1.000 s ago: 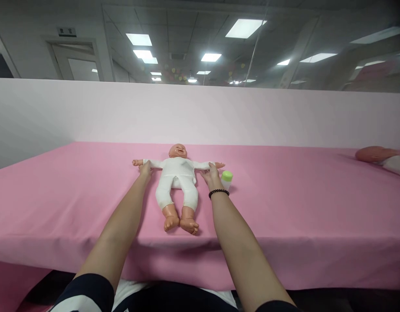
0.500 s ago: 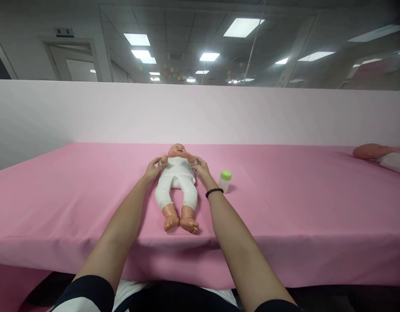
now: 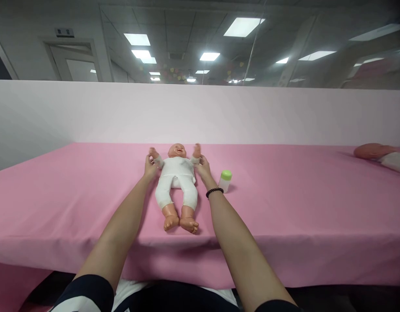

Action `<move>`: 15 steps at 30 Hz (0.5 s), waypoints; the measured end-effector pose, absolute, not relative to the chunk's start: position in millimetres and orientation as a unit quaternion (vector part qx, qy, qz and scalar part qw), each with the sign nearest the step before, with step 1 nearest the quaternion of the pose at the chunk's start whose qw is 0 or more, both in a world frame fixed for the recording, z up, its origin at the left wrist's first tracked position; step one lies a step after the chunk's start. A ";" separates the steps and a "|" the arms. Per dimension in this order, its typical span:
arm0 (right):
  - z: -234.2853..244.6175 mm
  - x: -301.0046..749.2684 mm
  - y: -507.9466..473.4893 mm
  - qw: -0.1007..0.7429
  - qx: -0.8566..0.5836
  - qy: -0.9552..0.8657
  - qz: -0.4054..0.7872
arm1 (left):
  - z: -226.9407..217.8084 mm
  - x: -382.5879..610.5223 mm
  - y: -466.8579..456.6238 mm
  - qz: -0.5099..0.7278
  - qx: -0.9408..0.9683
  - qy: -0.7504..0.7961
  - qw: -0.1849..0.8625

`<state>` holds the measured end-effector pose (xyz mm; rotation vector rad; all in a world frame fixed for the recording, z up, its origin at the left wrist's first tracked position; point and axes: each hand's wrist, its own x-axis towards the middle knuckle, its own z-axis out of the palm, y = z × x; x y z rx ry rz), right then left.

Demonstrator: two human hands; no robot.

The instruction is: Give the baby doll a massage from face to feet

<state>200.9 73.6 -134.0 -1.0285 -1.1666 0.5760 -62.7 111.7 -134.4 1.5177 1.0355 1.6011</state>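
On its back in front of me lies a baby doll [image 3: 176, 170] in a white suit, its head away from me and its bare feet near the table's front edge. Both doll arms are raised out to the sides. My left hand [image 3: 150, 168] is closed around the doll's sleeve and forearm on the left. On the other side, my right hand [image 3: 203, 169] grips the opposite forearm, with a dark beaded bracelet at my wrist. Some fingertips are hidden behind the doll's sleeves. Beside my right wrist stands a small clear bottle [image 3: 224, 184] with a green cap [image 3: 226, 174].
A pink sheet [image 3: 291, 195] covers the wide table. At the far right lies a second doll [image 3: 375, 151], partly out of view. A white low wall [image 3: 219, 115] runs along the back, with glass above it.
The doll's arms have swung outward and up, away from its chest. Both my hands have moved slightly with them. The bottle and the doll's body stay put.
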 end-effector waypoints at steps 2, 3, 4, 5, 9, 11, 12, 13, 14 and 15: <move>-131.3 194.3 69.0 0.644 -0.457 -0.566 0.238 | -133.1 -56.8 106.6 0.585 0.636 0.378 0.332; -131.1 192.0 66.2 0.632 -0.460 -0.582 0.225 | -132.6 -54.7 103.8 0.571 0.657 0.369 0.326; -131.3 190.3 63.3 0.623 -0.465 -0.592 0.212 | -132.1 -53.2 101.1 0.561 0.672 0.363 0.321; -131.6 189.2 60.8 0.617 -0.470 -0.598 0.200 | -131.9 -52.5 98.8 0.556 0.680 0.360 0.315; -131.3 187.5 57.8 0.617 -0.485 -0.592 0.186 | -133.2 -54.0 96.9 0.575 0.666 0.368 0.302; -130.0 187.9 61.4 0.638 -0.489 -0.561 0.199 | -134.5 -55.9 101.4 0.599 0.629 0.393 0.302; -129.5 188.9 63.7 0.654 -0.490 -0.538 0.209 | -135.2 -57.1 104.6 0.612 0.604 0.410 0.305; -129.2 190.8 65.9 0.671 -0.489 -0.512 0.220 | -135.8 -58.6 108.0 0.624 0.578 0.427 0.308; -129.3 193.5 67.7 0.689 -0.485 -0.487 0.230 | -136.4 -60.4 111.3 0.631 0.555 0.442 0.314; -129.8 197.1 68.7 0.706 -0.478 -0.464 0.240 | -137.0 -62.5 114.2 0.634 0.538 0.452 0.322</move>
